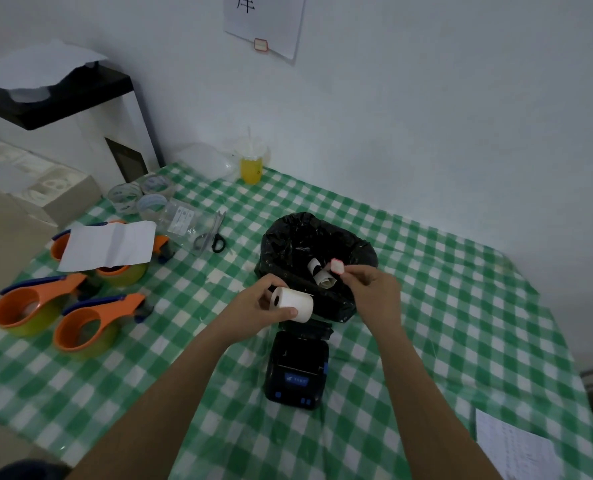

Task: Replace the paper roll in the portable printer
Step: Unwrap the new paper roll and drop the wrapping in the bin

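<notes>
A white paper roll (297, 304) is gripped in my left hand (258, 303), just above the far end of the black portable printer (297, 370), whose lid stands open on the green checked table. My right hand (371, 285) pinches a small red-edged white sticker (337, 266) over a bin lined with a black bag (288, 244). Curled used paper (321, 273) lies inside that bag.
Three orange tape dispensers (80, 323) and a folded white sheet (110, 244) lie at the left. Scissors (212, 233) and tape rolls (139, 197) sit further back, a yellow drink cup (252, 168) by the wall. A printed sheet (516, 448) rests near right.
</notes>
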Tool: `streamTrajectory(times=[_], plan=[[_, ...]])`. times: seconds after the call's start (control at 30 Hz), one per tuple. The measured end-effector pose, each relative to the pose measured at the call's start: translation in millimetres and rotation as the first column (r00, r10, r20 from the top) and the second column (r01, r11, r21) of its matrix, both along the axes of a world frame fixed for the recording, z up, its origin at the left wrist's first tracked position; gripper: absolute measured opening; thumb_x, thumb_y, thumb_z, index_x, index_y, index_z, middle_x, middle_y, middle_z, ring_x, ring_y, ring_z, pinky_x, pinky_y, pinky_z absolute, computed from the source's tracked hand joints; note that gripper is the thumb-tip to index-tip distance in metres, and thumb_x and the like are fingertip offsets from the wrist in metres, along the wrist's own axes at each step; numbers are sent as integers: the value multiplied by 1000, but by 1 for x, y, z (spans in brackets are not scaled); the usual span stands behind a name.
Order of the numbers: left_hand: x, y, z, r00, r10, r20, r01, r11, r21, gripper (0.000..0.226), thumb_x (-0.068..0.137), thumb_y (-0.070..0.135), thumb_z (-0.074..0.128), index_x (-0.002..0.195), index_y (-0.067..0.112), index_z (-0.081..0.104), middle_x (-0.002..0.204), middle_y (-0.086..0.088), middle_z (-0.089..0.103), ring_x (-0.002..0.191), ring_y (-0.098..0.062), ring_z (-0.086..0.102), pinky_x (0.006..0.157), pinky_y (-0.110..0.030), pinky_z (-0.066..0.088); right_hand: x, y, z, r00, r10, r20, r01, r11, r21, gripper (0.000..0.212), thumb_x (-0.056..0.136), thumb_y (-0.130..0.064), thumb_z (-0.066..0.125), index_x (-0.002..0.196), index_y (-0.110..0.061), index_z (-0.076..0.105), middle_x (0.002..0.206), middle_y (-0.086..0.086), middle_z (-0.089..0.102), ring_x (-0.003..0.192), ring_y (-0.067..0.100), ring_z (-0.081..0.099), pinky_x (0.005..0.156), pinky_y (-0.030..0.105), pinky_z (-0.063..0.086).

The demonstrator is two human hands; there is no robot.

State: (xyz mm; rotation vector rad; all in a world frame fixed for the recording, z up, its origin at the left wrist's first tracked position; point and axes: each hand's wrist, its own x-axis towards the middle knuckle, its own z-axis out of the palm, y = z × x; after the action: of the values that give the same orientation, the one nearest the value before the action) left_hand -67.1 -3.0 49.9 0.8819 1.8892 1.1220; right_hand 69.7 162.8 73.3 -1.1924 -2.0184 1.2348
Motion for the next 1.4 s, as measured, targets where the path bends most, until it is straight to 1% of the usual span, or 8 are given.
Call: streamTrajectory(times=[0.07, 0.2, 0.33, 0.47, 0.57, 0.73, 1.1, 1.4], plan=[[-2, 2, -3, 1000, -1, 4, 1, 1000, -6, 31, 78, 34, 72, 103, 28, 54, 99, -6, 60, 85, -17, 61, 72, -23, 50, -13, 11, -6, 989, 59, 136, -69, 995, 75, 18, 85, -23, 66, 97, -11, 72, 86, 0, 69, 75, 11, 60, 67, 16, 45], [-8, 7, -10, 1000, 6, 17, -6, 1000, 1, 30, 76, 36, 73, 99, 31, 55, 93, -2, 59, 85, -19, 62, 78, -33, 54, -40, 35, -27, 910, 113, 399, -206, 958, 198, 19, 89, -27, 61, 93, -12, 71, 91, 4, 72, 77, 17, 63, 71, 31, 52], [-17, 10, -19, 1000, 4, 15, -4, 1000, -5, 30, 75, 37, 73, 98, 32, 55, 94, -3, 61, 89, -23, 64, 83, -40, 55, -61, 55, -49, 771, 125, 624, -360, 895, 265, 21, 91, -16, 52, 96, -4, 69, 97, 15, 68, 84, 28, 63, 70, 39, 52], [-24, 15, -26, 999, 11, 31, -11, 1000, -3, 30, 75, 36, 73, 99, 30, 55, 89, 3, 59, 89, -22, 63, 82, -40, 55, -73, 67, -62, 640, 164, 751, -485, 844, 229, 20, 91, -11, 49, 101, -5, 66, 102, 15, 65, 91, 31, 62, 64, 32, 39], [-30, 18, -31, 999, 17, 49, -17, 1000, 1, 31, 75, 37, 73, 100, 29, 55, 89, 3, 59, 88, -21, 63, 81, -39, 55, -82, 74, -68, 531, 175, 829, -574, 794, 200, 19, 88, -9, 51, 101, -4, 64, 104, 16, 64, 94, 32, 61, 67, 35, 41], [-36, 23, -36, 998, 13, 58, -14, 1000, 11, 31, 76, 36, 73, 100, 29, 55, 89, 4, 59, 82, -13, 60, 74, -27, 53, -91, 83, -76, 461, 244, 853, -614, 782, 108, 20, 85, -6, 50, 93, -4, 68, 95, 18, 68, 81, 33, 62, 61, 33, 40], [-33, 25, -32, 999, -10, 51, 8, 1000, 30, 30, 78, 35, 71, 101, 26, 54, 101, -6, 62, 80, -9, 57, 63, -14, 51, -84, 89, -74, 571, 379, 728, -601, 797, 57, 27, 84, 0, 50, 98, -7, 73, 105, 15, 70, 91, 30, 63, 73, 36, 50], [-29, 21, -29, 999, -7, 54, 6, 1000, 29, 31, 77, 33, 72, 102, 25, 54, 98, -6, 61, 83, -14, 59, 72, -24, 51, -77, 83, -73, 723, 349, 597, -471, 880, 55, 10, 81, -13, 63, 89, -11, 69, 93, 7, 70, 85, 22, 63, 75, 35, 52]])
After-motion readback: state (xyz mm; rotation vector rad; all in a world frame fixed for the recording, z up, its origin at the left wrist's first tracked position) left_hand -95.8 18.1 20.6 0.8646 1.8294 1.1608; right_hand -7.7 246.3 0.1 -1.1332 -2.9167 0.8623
